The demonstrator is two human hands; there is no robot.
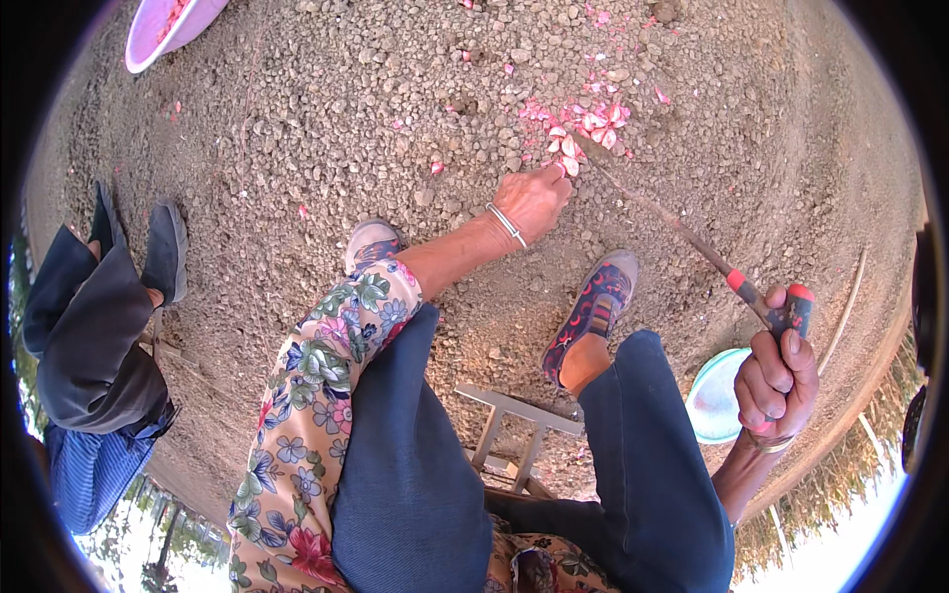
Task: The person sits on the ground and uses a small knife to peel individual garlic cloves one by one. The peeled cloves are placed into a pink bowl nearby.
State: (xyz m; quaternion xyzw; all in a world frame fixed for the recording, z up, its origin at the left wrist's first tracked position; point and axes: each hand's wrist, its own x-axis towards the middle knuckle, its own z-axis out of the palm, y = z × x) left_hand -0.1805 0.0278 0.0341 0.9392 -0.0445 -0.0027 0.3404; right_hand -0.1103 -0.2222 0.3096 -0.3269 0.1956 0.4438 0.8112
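Observation:
My left hand [532, 200], with a bangle at the wrist, reaches down to the soil, its fingertips at a pinkish-red coated clove [569, 165] at the near edge of a small pile. More pink-stained cloves, like garlic, lie in this pile [600, 126] among pink flakes. At the right, my right hand [778, 378] grips the T-shaped handle of a long-shafted hand tool [689, 236]. The tool's narrow metal tip rests at the pile, just right of the cloves by my left fingers.
Cloddy soil [356, 148] bears scattered pink cloves. A pink basin [174, 33] stands at upper left, a pale green-rimmed basin [715, 400] near my right hand. Below is a low metal stool [511, 415] between my legs. Another person [104, 333] sits at left.

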